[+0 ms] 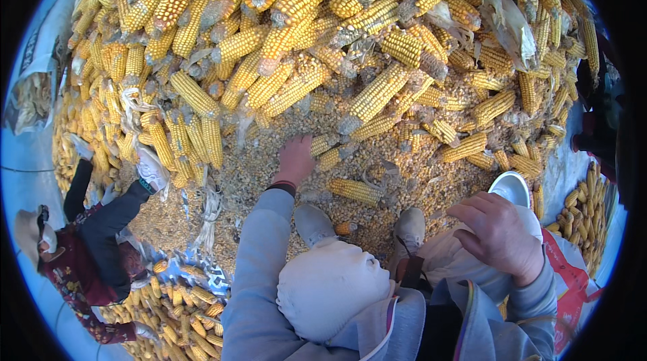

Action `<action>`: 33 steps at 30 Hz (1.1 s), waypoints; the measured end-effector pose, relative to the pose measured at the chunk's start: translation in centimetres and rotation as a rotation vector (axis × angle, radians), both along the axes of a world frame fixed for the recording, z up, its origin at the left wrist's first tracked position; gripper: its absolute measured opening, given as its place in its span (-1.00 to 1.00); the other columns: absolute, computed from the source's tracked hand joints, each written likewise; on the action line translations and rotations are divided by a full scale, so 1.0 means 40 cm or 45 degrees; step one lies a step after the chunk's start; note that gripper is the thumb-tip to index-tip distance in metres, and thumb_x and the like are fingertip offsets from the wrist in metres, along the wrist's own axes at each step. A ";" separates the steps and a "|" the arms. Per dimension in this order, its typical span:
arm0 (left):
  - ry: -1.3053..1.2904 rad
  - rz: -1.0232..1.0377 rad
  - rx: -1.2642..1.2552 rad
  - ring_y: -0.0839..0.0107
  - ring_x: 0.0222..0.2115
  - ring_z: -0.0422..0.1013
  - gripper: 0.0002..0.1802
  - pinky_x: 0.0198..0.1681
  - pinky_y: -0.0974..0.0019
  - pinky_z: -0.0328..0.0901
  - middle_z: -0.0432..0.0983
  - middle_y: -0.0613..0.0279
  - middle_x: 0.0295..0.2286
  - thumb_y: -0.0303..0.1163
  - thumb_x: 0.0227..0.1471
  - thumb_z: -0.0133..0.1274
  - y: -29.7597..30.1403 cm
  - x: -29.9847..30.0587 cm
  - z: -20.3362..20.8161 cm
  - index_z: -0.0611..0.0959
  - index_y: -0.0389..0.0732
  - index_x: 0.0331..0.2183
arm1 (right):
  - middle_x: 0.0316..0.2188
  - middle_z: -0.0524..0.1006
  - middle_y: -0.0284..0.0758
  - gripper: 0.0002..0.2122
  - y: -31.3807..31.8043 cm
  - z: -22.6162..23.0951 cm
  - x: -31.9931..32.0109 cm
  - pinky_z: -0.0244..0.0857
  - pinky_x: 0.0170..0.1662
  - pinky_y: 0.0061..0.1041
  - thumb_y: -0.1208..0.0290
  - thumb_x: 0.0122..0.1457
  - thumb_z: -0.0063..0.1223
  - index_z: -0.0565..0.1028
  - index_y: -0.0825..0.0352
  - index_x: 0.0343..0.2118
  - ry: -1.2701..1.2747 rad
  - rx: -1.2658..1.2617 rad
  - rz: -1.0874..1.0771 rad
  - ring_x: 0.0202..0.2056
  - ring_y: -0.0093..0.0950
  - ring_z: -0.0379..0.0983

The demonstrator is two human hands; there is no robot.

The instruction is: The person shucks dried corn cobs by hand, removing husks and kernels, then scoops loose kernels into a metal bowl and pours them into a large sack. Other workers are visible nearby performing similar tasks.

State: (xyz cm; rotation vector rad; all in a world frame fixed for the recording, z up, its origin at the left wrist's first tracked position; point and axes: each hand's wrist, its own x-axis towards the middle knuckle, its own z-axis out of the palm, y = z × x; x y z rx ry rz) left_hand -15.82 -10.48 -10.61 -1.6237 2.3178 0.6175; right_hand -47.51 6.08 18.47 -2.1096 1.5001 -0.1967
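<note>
My left hand [295, 161] reaches down to the loose kernels at the foot of the corn heap. It is beside the ends of two short ears of corn [326, 144]; its fingertips are hidden, so I cannot tell whether it grips one. A yellow ear of corn [355, 190] lies on the kernels [269, 152] just right of that hand. Over my right knee, my right hand [499, 233] is raised with fingers loosely bent and apart, holding nothing. Close behind it is a white bowl [510, 189], partly covered by the hand.
A large heap of ears of corn [283, 31] rises in front. At the left, another person [101, 246] in pale gloves leans toward the heap. More ears lie at lower left [175, 317] and far right [585, 213]. A red and white sack [563, 280] is at my right.
</note>
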 end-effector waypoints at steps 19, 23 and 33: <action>-1.304 0.565 0.696 0.18 -0.09 0.49 -0.70 -0.17 -0.05 0.37 0.58 0.18 -0.15 -0.27 0.03 0.00 0.770 0.859 0.420 0.67 -0.07 -0.19 | -0.52 0.43 -0.32 -0.71 0.073 0.037 -0.004 0.35 -0.34 -0.39 0.47 -0.19 0.14 0.47 0.36 -0.32 -0.168 -0.206 0.286 -0.44 -0.36 0.44; -0.298 -0.103 -0.223 0.20 -0.08 0.35 -0.70 -0.05 0.03 0.22 0.48 0.20 -0.21 -0.31 -0.11 0.13 0.442 0.550 0.164 0.59 -0.11 -0.25 | -0.48 0.47 -0.31 -0.71 0.053 0.037 0.010 0.35 -0.31 -0.38 0.49 -0.19 0.13 0.49 0.37 -0.30 -0.132 -0.189 0.277 -0.40 -0.35 0.46; 0.320 -0.638 -0.578 0.21 0.03 0.23 -0.62 0.06 0.02 0.10 0.40 0.22 -0.07 -0.31 -0.09 0.10 -0.005 0.003 -0.089 0.55 -0.11 -0.15 | -0.33 0.54 -0.22 -0.63 -0.006 0.005 0.016 0.37 -0.22 -0.30 0.53 -0.21 0.22 0.50 0.36 -0.23 0.092 0.104 -0.031 -0.30 -0.22 0.48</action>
